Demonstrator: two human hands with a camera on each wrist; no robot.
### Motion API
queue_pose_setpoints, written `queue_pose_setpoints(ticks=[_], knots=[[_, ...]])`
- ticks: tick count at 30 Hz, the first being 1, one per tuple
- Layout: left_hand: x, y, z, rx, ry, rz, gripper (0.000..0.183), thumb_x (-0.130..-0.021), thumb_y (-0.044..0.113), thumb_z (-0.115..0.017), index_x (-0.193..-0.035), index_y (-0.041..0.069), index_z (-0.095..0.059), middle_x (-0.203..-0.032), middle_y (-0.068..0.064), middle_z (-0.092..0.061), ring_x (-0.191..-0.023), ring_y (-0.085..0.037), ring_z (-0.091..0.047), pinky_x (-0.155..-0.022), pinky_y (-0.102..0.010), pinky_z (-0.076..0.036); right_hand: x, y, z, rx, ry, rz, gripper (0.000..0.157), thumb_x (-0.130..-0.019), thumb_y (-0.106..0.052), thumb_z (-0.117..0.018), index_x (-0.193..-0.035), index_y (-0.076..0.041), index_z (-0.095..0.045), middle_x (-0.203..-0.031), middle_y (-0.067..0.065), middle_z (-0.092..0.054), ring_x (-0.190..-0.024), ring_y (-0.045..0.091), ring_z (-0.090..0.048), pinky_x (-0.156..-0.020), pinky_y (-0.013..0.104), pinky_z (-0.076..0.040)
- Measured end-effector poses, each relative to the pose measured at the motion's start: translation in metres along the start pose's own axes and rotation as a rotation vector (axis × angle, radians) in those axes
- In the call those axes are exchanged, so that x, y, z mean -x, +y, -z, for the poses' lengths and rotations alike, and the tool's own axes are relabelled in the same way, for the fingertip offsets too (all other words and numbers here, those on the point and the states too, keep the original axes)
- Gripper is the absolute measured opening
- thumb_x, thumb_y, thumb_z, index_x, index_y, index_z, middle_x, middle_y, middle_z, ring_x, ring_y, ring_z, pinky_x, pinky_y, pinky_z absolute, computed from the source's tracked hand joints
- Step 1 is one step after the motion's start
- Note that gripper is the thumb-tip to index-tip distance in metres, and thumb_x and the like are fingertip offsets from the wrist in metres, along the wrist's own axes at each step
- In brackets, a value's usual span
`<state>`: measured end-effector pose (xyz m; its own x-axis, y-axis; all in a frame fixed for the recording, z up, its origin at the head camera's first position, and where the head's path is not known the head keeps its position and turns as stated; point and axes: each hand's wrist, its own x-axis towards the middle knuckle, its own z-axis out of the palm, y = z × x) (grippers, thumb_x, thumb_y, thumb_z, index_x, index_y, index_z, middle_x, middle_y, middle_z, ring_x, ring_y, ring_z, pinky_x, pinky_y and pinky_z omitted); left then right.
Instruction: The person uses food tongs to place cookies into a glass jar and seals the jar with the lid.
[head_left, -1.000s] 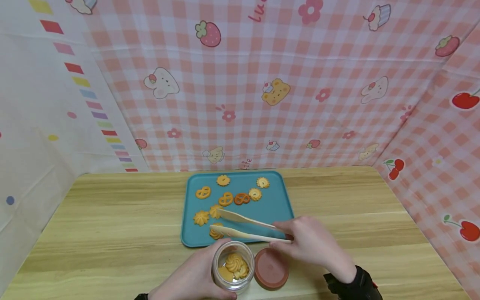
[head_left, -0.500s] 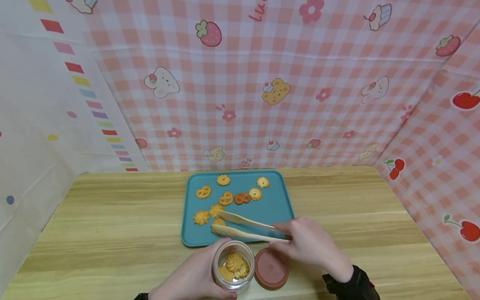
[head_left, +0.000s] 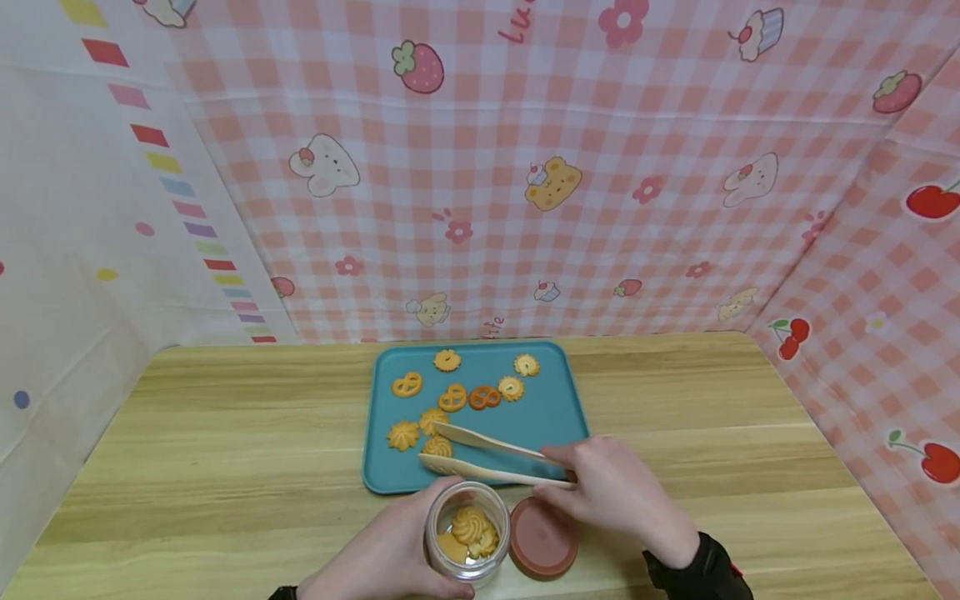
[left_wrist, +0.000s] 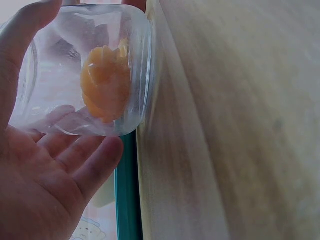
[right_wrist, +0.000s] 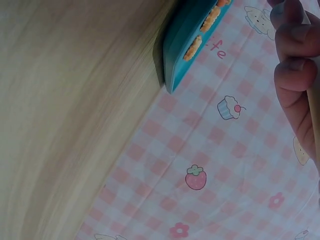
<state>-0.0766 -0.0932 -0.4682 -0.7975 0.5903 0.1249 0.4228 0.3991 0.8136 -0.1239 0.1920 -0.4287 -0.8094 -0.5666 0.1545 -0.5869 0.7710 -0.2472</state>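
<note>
My left hand (head_left: 393,542) grips a clear jar (left_wrist: 55,95) at the front of the table; several cookies (head_left: 471,527) lie at its bottom. In the head view my right hand (head_left: 618,487) holds wooden tongs (head_left: 495,474) by their handle end, low over the front of a teal tray (head_left: 543,421). The tong tips are spread apart. Just at the tips lies a swirl cookie (head_left: 437,447), partly covered by the near arm, close to a star-shaped cookie (head_left: 432,420). The right wrist view shows curled fingers (right_wrist: 295,75) on the tongs.
A reddish-brown lid (head_left: 543,537) lies right of the jar. Farther back on the tray are pretzels (head_left: 407,384) and round cookies (head_left: 527,364), with another star-shaped cookie (head_left: 402,435) at the left. Patterned cloth (head_left: 487,208) hangs behind the table (head_left: 247,467).
The swirl cookie has slid away from me, up against its star-shaped neighbour. The tongs moved slightly, their near tip now back closer to the jar. My left hand and the jar stay still.
</note>
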Motion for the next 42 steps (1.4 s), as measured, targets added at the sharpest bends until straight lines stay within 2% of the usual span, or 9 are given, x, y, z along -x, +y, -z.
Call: queue_pose_setpoints(ticks=[14, 26, 34, 42], knots=[[0.0, 0.0, 0.0, -0.015, 0.009, -0.019, 0.088, -0.059, 0.047, -0.087, -0.134, 0.032, -0.044, -0.119, 0.013, -0.058, -0.107, -0.005, -0.055, -0.094, -0.03, -0.044, 0.004, 0.001, 0.007, 0.008, 0.009, 0.002, 0.037, -0.083, -0.043, -0.07, -0.108, -0.016, -0.075, -0.05, -0.02, -0.029, -0.048, -0.003, -0.029, -0.046, 0.021, -0.027], [0.0, 0.001, 0.001, -0.016, -0.017, 0.043, 0.088, -0.059, 0.048, -0.086, -0.135, 0.035, -0.042, -0.12, 0.016, -0.057, -0.108, -0.004, -0.054, -0.095, -0.031, -0.044, 0.008, 0.011, 0.017, 0.013, 0.027, 0.03, 0.038, -0.083, -0.042, -0.07, -0.107, -0.012, -0.075, -0.053, -0.02, -0.031, -0.049, -0.005, -0.027, -0.045, 0.019, -0.025], [0.0, 0.001, 0.0, -0.013, -0.013, 0.03, 0.088, -0.059, 0.047, -0.087, -0.134, 0.035, -0.043, -0.12, 0.015, -0.058, -0.107, -0.004, -0.054, -0.094, -0.031, -0.044, 0.012, 0.016, 0.032, -0.037, 0.008, -0.001, 0.043, -0.084, -0.046, -0.068, -0.11, -0.012, -0.075, -0.054, -0.019, -0.032, -0.049, -0.004, -0.025, -0.045, 0.018, -0.021], [0.0, 0.0, 0.001, -0.003, -0.004, 0.019, 0.088, -0.059, 0.048, -0.086, -0.135, 0.034, -0.043, -0.121, 0.014, -0.058, -0.108, -0.005, -0.055, -0.095, -0.03, -0.043, 0.019, 0.023, 0.047, -0.085, 0.047, 0.01, 0.037, -0.084, -0.046, -0.069, -0.107, -0.017, -0.075, -0.056, -0.02, -0.029, -0.049, -0.005, -0.023, -0.044, 0.016, -0.019]])
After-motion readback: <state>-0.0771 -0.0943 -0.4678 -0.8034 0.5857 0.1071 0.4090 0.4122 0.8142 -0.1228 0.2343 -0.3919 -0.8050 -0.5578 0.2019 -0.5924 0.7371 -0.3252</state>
